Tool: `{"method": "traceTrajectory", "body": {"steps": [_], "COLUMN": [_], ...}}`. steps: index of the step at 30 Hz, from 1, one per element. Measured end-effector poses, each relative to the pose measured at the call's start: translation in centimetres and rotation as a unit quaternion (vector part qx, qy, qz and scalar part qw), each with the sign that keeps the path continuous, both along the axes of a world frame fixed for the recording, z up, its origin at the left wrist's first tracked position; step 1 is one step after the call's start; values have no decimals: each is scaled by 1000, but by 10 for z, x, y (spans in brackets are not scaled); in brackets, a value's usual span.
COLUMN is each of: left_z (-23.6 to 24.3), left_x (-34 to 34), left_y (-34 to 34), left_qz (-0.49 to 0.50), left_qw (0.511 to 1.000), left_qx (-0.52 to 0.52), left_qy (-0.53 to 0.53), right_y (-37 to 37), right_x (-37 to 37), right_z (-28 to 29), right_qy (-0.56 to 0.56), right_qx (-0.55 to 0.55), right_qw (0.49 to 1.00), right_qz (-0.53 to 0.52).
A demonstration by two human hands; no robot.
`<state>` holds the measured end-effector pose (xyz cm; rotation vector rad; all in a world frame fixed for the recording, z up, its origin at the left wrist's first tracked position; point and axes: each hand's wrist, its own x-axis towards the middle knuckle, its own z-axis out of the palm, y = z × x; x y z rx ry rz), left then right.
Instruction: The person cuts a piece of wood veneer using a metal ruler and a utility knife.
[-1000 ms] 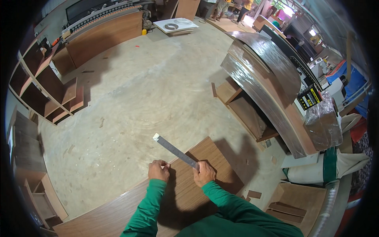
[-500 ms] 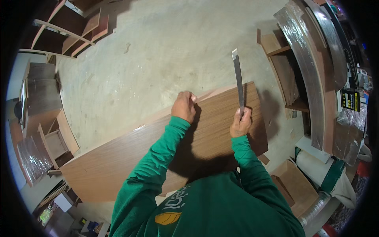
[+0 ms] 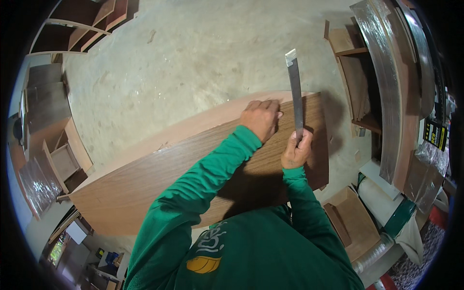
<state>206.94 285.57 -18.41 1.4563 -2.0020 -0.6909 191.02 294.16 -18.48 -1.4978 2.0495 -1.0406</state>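
A wood-grain panel (image 3: 121, 198) lies across the lower middle, with a pale band (image 3: 203, 121) along its far side. My left hand (image 3: 261, 118) rests at that far edge, fingers curled; what, if anything, they pinch is hidden. My right hand (image 3: 297, 150) grips a long dark flat metal bar (image 3: 294, 92) with a pale tip, pointing up and away over the panel's right part, just right of my left hand.
Open wooden shelving units stand at top left (image 3: 77, 15) and right (image 3: 350, 43). Plastic-wrapped panels (image 3: 386, 96) line the right side, others (image 3: 41, 191) the left. A shallow wooden tray (image 3: 355, 217) and pale roll (image 3: 382, 193) lie lower right. Concrete floor (image 3: 208, 48) extends beyond the panel.
My left hand has moved right along the panel's edge, nearer my right hand. The bar has swung from slanting leftward to nearly upright in view. The view has tilted downward.
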Motion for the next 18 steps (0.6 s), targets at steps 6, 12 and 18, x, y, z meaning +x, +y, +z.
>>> {"method": "traceTrajectory", "body": {"steps": [6,12,18], "left_z": [0,-17,-17], "left_x": [-13,-12,63], "left_y": [-17,4,54], "left_qz": [-33,-8,54], "left_qw": [995,999,996], "left_qx": [92,7,-25], "left_qy": [20,-32,-69], "right_y": [5,8,7], "right_x": [-1,2,-2], "right_z": [-9,-13,-21], "right_qy": [6,61,45], "right_qx": [20,8,19], "right_qw": [1000,997,999], "right_qz": [20,40,22]}}
